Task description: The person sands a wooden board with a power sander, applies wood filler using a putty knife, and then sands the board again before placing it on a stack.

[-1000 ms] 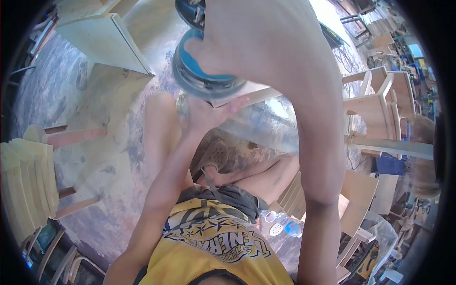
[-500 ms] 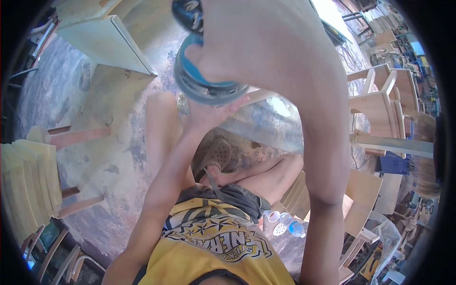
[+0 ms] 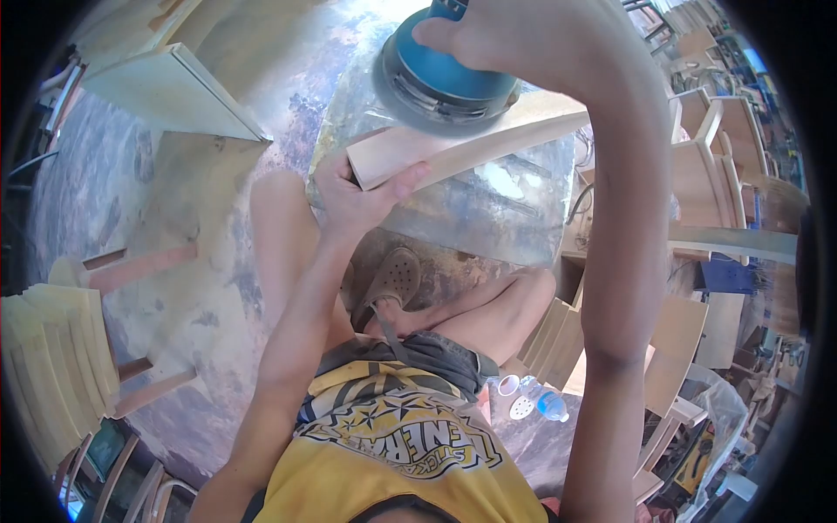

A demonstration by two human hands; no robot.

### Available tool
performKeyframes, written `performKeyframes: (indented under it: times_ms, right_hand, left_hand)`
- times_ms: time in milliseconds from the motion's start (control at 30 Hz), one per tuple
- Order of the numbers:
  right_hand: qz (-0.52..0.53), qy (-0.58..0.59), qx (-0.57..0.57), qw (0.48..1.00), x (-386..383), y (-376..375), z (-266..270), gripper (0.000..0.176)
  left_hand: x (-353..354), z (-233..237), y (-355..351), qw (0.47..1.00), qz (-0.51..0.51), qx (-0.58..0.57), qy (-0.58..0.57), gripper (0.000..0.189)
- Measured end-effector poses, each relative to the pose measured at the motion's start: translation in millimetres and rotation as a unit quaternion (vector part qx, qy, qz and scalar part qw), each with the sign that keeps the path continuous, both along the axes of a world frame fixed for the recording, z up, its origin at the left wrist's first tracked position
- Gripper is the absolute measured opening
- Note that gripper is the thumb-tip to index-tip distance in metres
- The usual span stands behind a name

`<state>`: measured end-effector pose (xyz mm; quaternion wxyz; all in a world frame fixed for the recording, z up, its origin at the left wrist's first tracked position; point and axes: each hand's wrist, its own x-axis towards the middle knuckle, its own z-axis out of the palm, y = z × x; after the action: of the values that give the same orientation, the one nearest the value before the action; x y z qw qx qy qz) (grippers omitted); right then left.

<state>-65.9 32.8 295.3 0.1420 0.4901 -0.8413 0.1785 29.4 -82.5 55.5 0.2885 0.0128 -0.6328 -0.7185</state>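
A teal sander (image 3: 449, 74) with a round pad, slightly blurred, is gripped from above by my right hand (image 3: 514, 44). Its pad lies over the upper side of a curved, pale wooden piece (image 3: 471, 144). My left hand (image 3: 366, 187) is wrapped round the near left end of that piece, with the thumb along its lower edge. The wood extends to the upper right and passes behind my right wrist. Beneath it is a flat, worn board (image 3: 514, 218) on the floor.
Stacked wooden panels (image 3: 57, 366) stand at the left, and a pale panel (image 3: 179, 91) at the upper left. Chair parts (image 3: 715, 183) line the right side. A water bottle (image 3: 549, 404) and a sanding disc (image 3: 521, 408) lie beside my lap.
The sander and my right hand have moved right, uncovering the near end of the wooden piece in my left hand. The low board shows more fully.
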Motion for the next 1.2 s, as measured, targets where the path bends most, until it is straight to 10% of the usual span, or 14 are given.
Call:
performKeyframes:
  times_ms: [267, 633, 967, 1200]
  right_hand:
    - [-0.014, 0.011, 0.006, 1.000, 18, 3, 6, 0.069]
    - [-0.108, -0.019, 0.038, 0.993, -30, 14, 4, 0.027]
    - [-0.102, 0.019, 0.010, 0.995, 18, 10, 13, 0.043]
    - [-0.092, 0.030, 0.012, 0.995, -15, 38, 7, 0.027]
  left_hand:
    - [-2, -3, -1, 1.000, -0.020, 0.016, 0.012, 0.049]
    - [4, 4, 2, 0.998, -0.002, 0.018, -0.057, 0.048]
    - [3, 6, 2, 1.000, -0.009, -0.013, -0.013, 0.048]
    - [17, 80, 19, 0.977, 0.053, -0.031, -0.206, 0.049]
